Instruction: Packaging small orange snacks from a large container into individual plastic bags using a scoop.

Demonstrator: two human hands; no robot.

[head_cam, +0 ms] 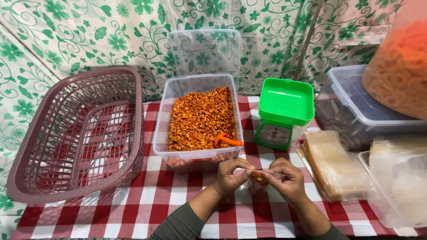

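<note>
Red-and-white checked cloth (147, 200) covers the table, green floral sheeting (89, 35) behind. Left hand (229, 175) and right hand (287, 178) pinch a small clear bag of orange snack (259, 178) between them. Just beyond: clear tub (198, 118), green scale (284, 111). Right: stacked clear bags (333, 162). Left: mauve basket (80, 133).

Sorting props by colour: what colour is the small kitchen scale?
Bright green small kitchen scale with a white dial, clearest in the head view.
</note>
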